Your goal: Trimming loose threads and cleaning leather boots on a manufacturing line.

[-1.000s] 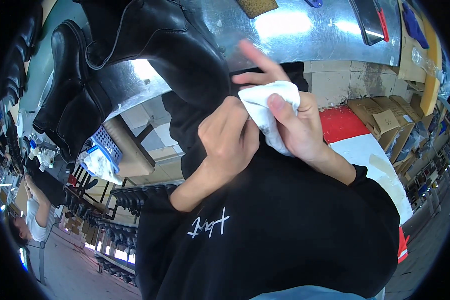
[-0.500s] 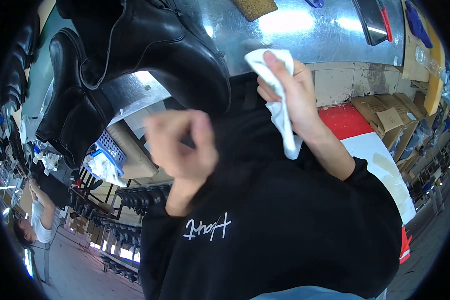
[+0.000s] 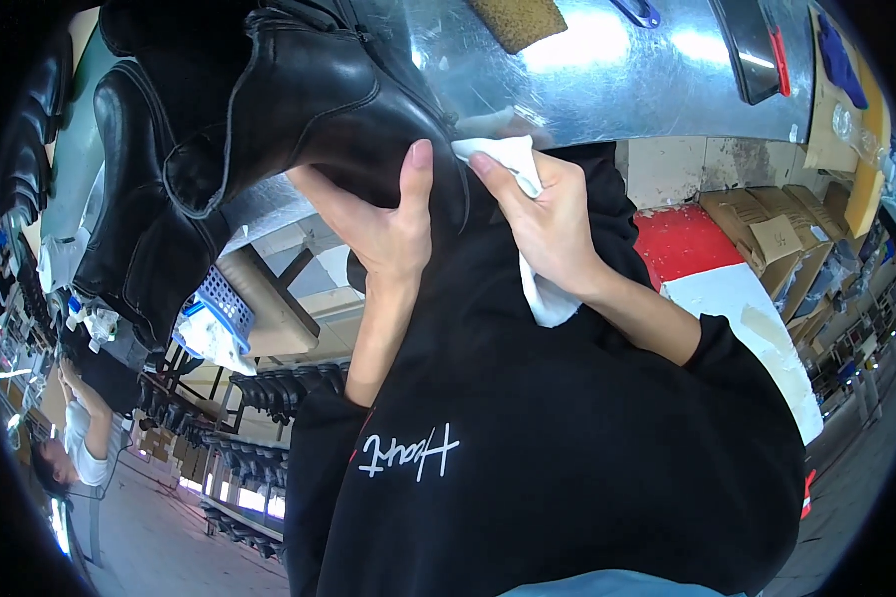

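Note:
A glossy black leather boot [image 3: 343, 124] lies on its side at the upper left, its toe toward me. My left hand [image 3: 383, 234] grips it by the toe end, with the thumb up along the near side and the other fingers hidden underneath. A crumpled white cloth [image 3: 513, 159] is pinched in my right hand [image 3: 558, 224], and a loose end of it dangles below the palm. That cloth touches or nearly touches the right edge of the boot's toe. Another black boot [image 3: 119, 149] is directly left of the first.
A shiny metal tabletop [image 3: 617, 99] bears a brown sponge-like block [image 3: 520, 22] and a dark flat object [image 3: 742, 50] beside a red strip. Cardboard boxes [image 3: 767, 234] stand at right. Lower left are a blue basket [image 3: 231, 308], racks of dark footwear [image 3: 269, 393] and a seated person [image 3: 85, 428].
My left hand has moved up from the air to the boot and taken hold of its toe. My right hand has brought the cloth down and left, against or close to the toe.

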Available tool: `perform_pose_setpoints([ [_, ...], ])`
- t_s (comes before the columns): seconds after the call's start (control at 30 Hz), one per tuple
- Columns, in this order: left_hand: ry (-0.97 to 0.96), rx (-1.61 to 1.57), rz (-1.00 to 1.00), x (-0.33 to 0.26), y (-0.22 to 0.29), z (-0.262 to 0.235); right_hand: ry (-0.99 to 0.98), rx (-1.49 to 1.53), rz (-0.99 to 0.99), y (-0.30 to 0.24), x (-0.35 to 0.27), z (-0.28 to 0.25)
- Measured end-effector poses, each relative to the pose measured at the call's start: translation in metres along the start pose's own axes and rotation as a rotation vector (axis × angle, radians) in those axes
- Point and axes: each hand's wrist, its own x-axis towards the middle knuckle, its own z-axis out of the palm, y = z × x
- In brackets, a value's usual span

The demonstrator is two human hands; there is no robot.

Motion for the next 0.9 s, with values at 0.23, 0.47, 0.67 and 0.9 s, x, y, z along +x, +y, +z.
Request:
perform_pose_setpoints([
  [0.23,-0.002,0.062,0.031,-0.001,-0.006,0.002,0.07,0.08,0.126,-0.009,0.007,0.007],
  [0.47,0.001,0.047,0.008,0.0,-0.004,0.001,0.069,0.024,0.187,-0.011,-0.007,0.005],
  [0.67,0.004,0.079,0.02,0.0,-0.006,0.001,0.099,0.097,0.157,-0.011,0.006,0.013],
  [0.9,-0.001,0.1,0.006,-0.001,-0.004,0.003,0.058,-0.048,0.168,-0.008,-0.01,0.004],
])
